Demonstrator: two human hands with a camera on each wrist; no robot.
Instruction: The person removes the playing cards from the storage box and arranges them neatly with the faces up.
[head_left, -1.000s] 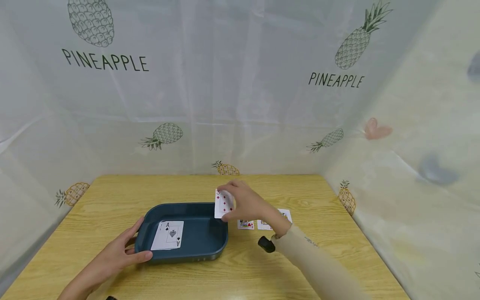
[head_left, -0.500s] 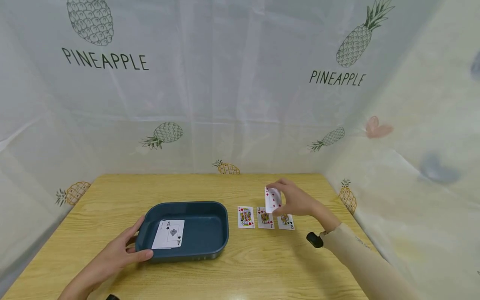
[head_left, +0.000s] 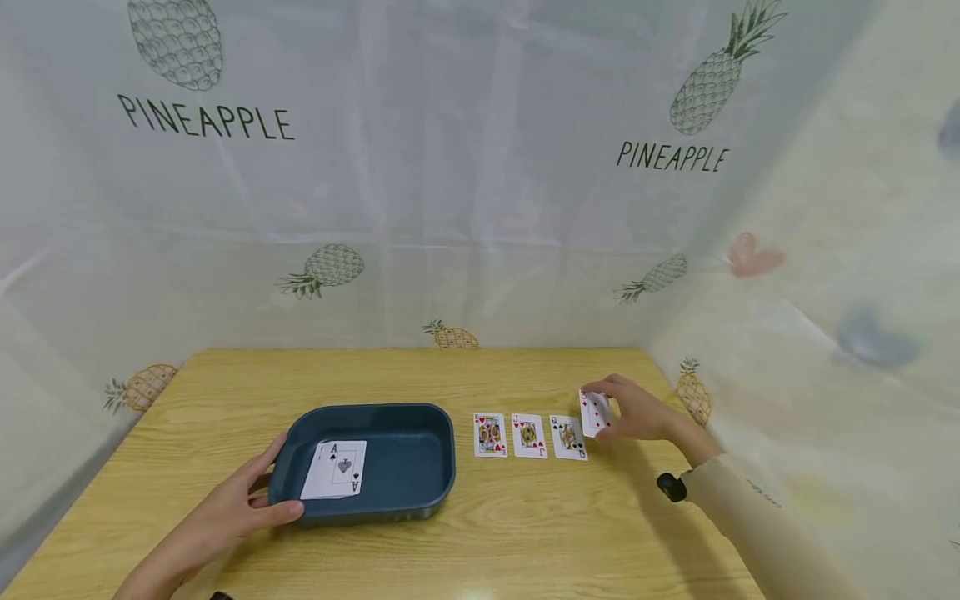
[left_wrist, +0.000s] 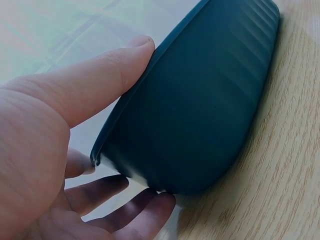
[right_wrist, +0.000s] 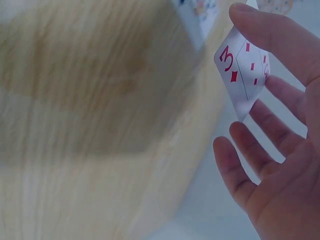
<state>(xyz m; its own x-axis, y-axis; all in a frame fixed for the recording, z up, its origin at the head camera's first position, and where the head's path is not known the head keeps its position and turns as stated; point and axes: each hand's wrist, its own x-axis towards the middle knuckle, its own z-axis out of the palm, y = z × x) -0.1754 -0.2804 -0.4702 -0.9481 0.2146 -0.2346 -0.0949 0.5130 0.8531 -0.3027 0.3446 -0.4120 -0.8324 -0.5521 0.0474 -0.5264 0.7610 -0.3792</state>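
My right hand pinches a three of diamonds playing card by its edges, between thumb and fingers. The card is tilted, close over the table at the right end of a row of face-up cards. That row has a king of hearts, a jack of hearts and a queen of spades. At the left, my left hand holds the end of a dark blue tray, its thumb on the rim and its other fingers along the outer wall. An ace of spades lies uppermost on cards inside the tray.
The wooden table ends at the back against a hanging white sheet printed with pineapples. A similar sheet hangs along the right side. Bare wood shows in front of the card row.
My right hand has carried the three of diamonds rightward from the tray's edge, past the three cards in the row, and lower toward the table. My left hand stays on the tray.
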